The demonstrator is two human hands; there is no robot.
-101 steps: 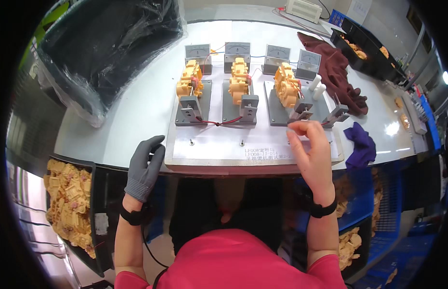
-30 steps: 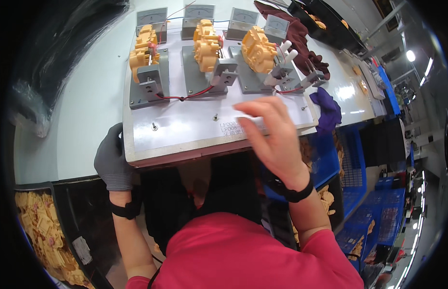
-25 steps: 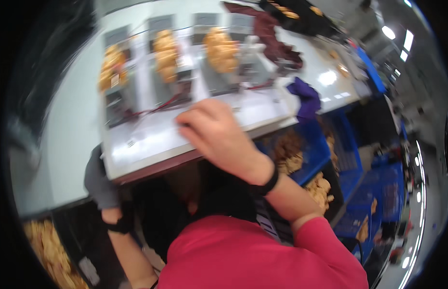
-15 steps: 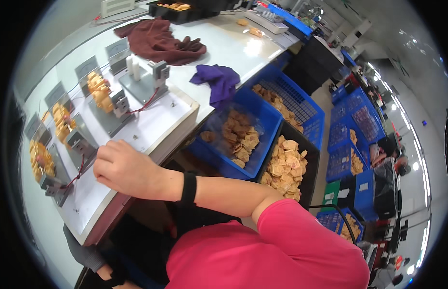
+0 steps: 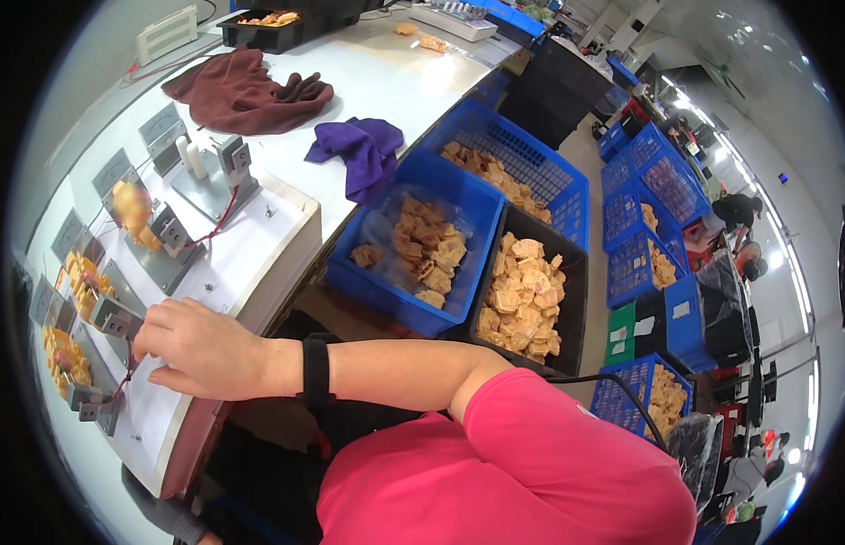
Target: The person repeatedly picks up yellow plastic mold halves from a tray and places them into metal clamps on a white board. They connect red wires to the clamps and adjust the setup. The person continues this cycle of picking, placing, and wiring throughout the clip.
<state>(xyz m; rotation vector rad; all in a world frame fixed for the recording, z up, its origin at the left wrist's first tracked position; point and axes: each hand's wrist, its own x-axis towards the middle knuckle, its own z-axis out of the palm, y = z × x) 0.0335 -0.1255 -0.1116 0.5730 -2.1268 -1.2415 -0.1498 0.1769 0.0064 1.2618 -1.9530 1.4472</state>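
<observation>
My right hand [image 5: 209, 350] reaches left over a white-topped test board [image 5: 182, 400], fingers curved and thumb held apart; no object shows between them. The fingertips lie near a grey terminal block [image 5: 116, 318] with a red wire. Several grey fixtures stand in a row on the board, each with a small analog meter behind it. Yellow plastic units sit on three of them: a nearest unit [image 5: 66, 361], a second [image 5: 86, 282] and a third [image 5: 132, 211], whose top is blurred. The far fixture [image 5: 204, 191] carries two white posts and no yellow unit. My left hand is out of view.
A brown cloth [image 5: 245, 91] and a purple cloth [image 5: 359, 154] lie on the table. To the right stand a blue bin [image 5: 395, 309], a blue crate [image 5: 563, 186] and a black bin [image 5: 577, 282] with yellow parts. A grey sleeve [image 5: 159, 504] shows at lower left.
My right hand has moved slightly left and down in the picture, and its thumb has come apart from the fingers. The view has shifted. The third unit's top now looks blurred.
</observation>
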